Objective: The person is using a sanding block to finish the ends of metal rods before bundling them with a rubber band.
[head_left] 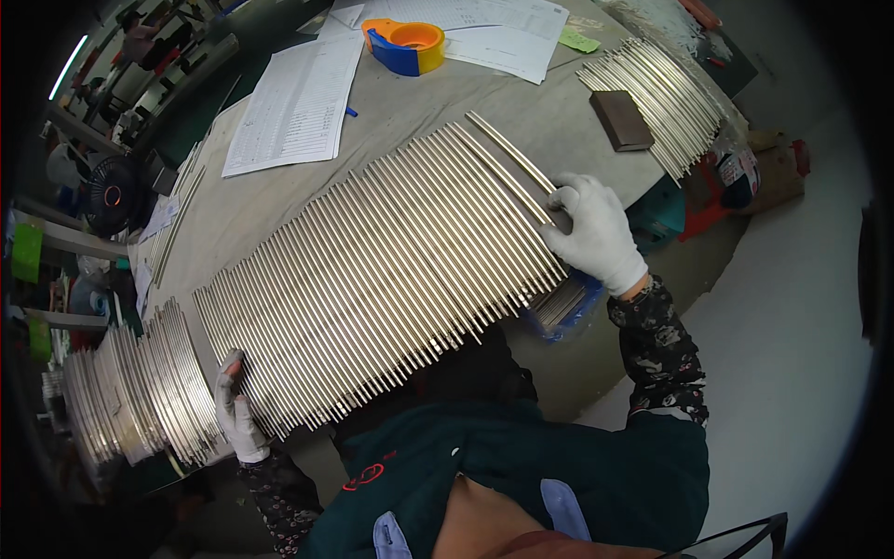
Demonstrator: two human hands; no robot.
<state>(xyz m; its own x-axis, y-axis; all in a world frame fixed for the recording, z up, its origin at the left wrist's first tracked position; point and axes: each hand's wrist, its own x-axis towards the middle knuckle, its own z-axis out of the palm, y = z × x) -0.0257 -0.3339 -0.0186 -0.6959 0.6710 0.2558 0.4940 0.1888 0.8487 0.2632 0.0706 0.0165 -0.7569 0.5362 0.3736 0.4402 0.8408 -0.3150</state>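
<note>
A long row of thin, silvery metal rods (pixel 372 270) lies side by side across the table, their near ends jutting past its edge. At the row's right end, my right hand (pixel 596 233) in a white glove is closed, thumb and fingers around the near part of a single metal rod (pixel 507 149). That rod is angled slightly apart from the others at its far end. My left hand (pixel 238 410), gloved with fingertips showing, rests against the left end of the row. Its fingers are extended along the outermost rods and grip nothing visible.
More rods (pixel 172 382) are bunched at the left. Another bundle (pixel 661 102) lies at the far right beside a dark brown block (pixel 621 120). Printed sheets (pixel 296 107) and an orange-and-blue tape dispenser (pixel 406 47) sit at the back. Below the right edge is a blue plastic-lined container (pixel 568 307).
</note>
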